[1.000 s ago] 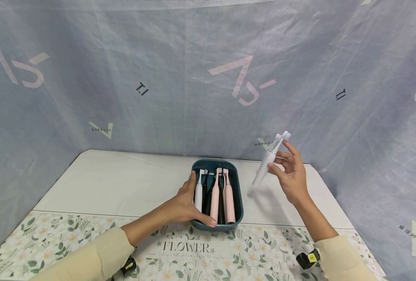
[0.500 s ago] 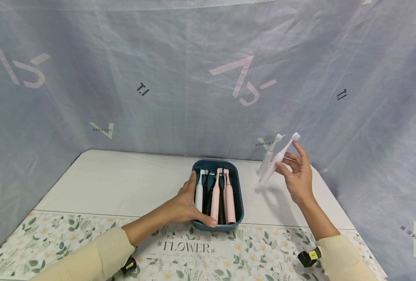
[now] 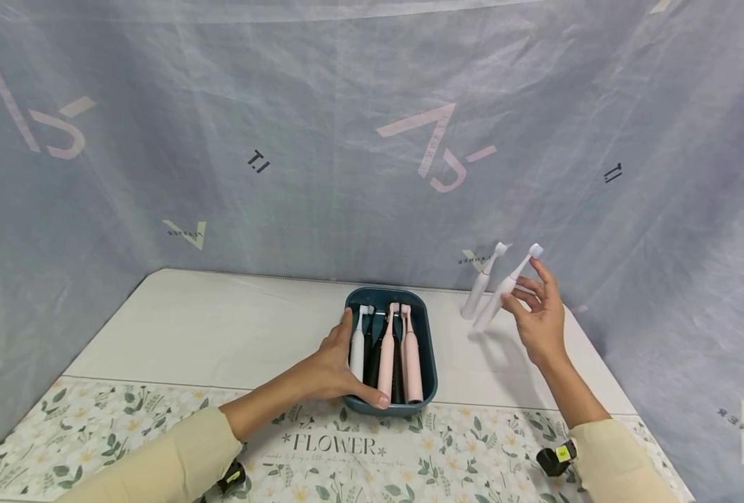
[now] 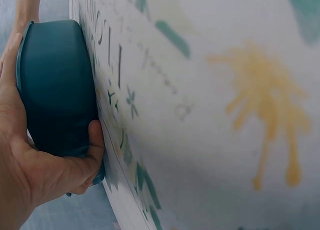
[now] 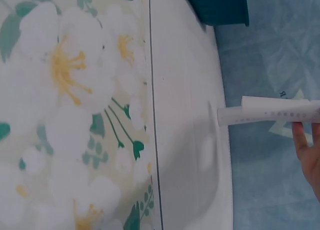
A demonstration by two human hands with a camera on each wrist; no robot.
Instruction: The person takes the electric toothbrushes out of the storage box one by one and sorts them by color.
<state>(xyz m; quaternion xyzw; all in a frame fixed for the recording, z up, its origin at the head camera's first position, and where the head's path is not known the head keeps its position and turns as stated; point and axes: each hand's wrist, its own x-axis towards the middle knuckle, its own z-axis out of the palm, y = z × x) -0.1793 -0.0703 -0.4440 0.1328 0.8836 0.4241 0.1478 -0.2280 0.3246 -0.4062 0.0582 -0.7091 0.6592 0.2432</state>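
Observation:
In the head view my left hand (image 3: pixel 334 367) grips the left wall and front of a dark teal bin (image 3: pixel 431 363), its thumb along the front rim. Several electric toothbrushes lie inside: a white toothbrush (image 3: pixel 357 353) at the left, black ones partly hidden, and pink toothbrushes (image 3: pixel 413 363) at the right. Between thumb and fingers my right hand (image 3: pixel 538 314) pinches a white electric toothbrush (image 3: pixel 500 297), tilted with its head up to the right. Just left of it a second white toothbrush (image 3: pixel 476 293) stands on the table. The right wrist view shows the held handle (image 5: pixel 280 108) just above the tabletop.
A white table mat (image 3: pixel 221 328) with a floral front band (image 3: pixel 158 426) covers the table. Grey-blue printed fabric (image 3: pixel 283 140) hangs behind it and along both sides. A black wrist camera (image 3: pixel 554 461) sits below my right forearm.
My right hand has moved right and slightly down with the white toothbrush, away from the standing one, which now shows separately. My left hand stays on the bin.

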